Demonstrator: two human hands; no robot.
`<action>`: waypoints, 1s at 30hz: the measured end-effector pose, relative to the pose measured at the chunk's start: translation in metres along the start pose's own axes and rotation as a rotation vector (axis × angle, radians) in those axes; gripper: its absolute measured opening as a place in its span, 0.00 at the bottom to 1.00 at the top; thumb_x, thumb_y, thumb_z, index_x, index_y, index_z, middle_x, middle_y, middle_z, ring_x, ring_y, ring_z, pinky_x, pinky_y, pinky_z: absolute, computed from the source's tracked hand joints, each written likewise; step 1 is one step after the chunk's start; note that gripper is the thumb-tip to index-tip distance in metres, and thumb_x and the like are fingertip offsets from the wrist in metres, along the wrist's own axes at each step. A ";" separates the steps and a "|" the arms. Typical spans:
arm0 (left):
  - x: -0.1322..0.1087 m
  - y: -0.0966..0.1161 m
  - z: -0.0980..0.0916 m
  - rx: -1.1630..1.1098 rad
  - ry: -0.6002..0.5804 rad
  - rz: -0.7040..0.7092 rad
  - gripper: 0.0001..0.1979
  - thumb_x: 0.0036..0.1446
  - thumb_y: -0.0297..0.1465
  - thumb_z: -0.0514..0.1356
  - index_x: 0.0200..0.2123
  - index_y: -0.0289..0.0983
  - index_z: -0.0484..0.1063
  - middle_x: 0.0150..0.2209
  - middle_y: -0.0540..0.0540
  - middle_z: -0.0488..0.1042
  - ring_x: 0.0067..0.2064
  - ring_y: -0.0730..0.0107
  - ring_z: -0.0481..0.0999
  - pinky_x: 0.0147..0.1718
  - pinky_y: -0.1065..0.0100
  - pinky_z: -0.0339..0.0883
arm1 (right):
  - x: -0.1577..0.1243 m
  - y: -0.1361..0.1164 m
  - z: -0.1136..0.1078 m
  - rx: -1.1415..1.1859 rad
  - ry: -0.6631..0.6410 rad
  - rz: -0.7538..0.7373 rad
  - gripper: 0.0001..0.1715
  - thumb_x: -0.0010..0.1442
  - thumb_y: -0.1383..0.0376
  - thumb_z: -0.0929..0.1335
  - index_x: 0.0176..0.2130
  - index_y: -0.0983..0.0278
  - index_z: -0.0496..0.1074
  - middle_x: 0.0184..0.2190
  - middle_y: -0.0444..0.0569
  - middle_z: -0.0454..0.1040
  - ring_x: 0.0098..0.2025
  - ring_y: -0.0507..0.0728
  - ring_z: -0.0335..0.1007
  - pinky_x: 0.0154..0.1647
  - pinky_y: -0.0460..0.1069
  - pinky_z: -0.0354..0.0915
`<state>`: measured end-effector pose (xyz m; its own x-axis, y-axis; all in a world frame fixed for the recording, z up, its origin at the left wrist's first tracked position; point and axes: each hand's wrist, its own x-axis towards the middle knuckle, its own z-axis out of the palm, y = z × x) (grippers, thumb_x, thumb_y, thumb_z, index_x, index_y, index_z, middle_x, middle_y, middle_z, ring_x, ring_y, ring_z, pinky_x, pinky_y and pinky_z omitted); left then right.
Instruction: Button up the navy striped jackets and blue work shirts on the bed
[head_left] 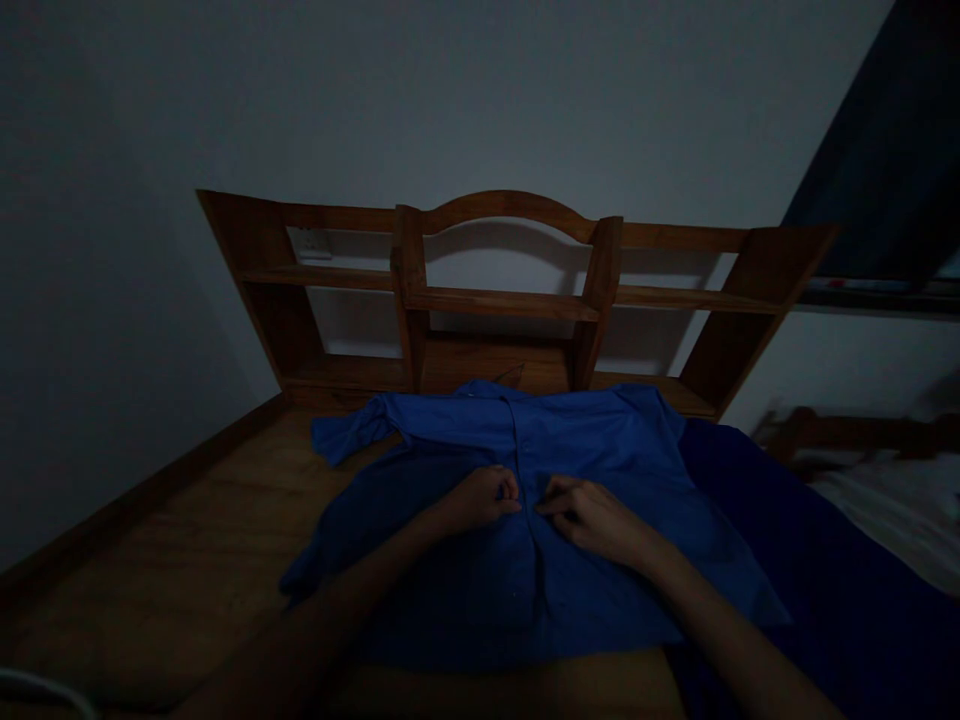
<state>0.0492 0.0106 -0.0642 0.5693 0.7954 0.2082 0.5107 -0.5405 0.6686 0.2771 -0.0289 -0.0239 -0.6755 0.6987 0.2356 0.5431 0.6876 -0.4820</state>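
Observation:
A blue button-front shirt point(480, 590) lies spread out, its collar toward the shelf and its hem toward me. One short sleeve sticks out to the left. My left hand point(487, 497) is closed, thumb and curled fingers pinching at the left edge of the front opening, about halfway down. Just across the opening, my right hand point(589, 512) is also closed, its fingertips pinching the cloth on the right side. The two hands are a small gap apart. Dim light hides the small buttons and exactly how much cloth each hand grips.
Under the shirt is a wooden surface point(202, 540). A wooden shelf unit point(502, 302) stands behind it against the pale wall point(480, 100). Dark blue cloth point(832, 570) lies to the right. A pale cable point(49, 685) shows at the lower left.

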 end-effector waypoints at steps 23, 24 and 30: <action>-0.013 0.029 0.032 -0.706 0.378 -0.133 0.05 0.51 0.29 0.60 0.32 0.34 0.67 0.28 0.47 0.74 0.31 0.69 0.76 0.33 0.67 0.71 | 0.015 0.016 0.009 0.467 0.185 0.084 0.11 0.56 0.63 0.68 0.39 0.62 0.77 0.38 0.49 0.72 0.38 0.53 0.69 0.39 0.47 0.63; -0.013 0.029 0.032 -0.704 0.379 -0.132 0.05 0.51 0.29 0.60 0.32 0.34 0.67 0.28 0.46 0.74 0.31 0.68 0.76 0.33 0.67 0.71 | 0.015 0.016 0.010 0.449 0.202 0.077 0.10 0.56 0.63 0.68 0.38 0.62 0.77 0.37 0.49 0.73 0.38 0.53 0.69 0.39 0.48 0.63; -0.012 0.029 0.031 -0.683 0.368 -0.143 0.05 0.51 0.29 0.60 0.32 0.34 0.68 0.28 0.46 0.74 0.32 0.68 0.76 0.33 0.68 0.71 | 0.015 0.017 0.013 0.405 0.272 0.061 0.10 0.57 0.64 0.67 0.38 0.62 0.77 0.36 0.48 0.74 0.39 0.53 0.70 0.41 0.48 0.64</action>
<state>0.0769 -0.0226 -0.0694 0.2174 0.9485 0.2302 -0.0141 -0.2328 0.9724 0.2692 -0.0095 -0.0394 -0.4644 0.7986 0.3829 0.3033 0.5496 -0.7784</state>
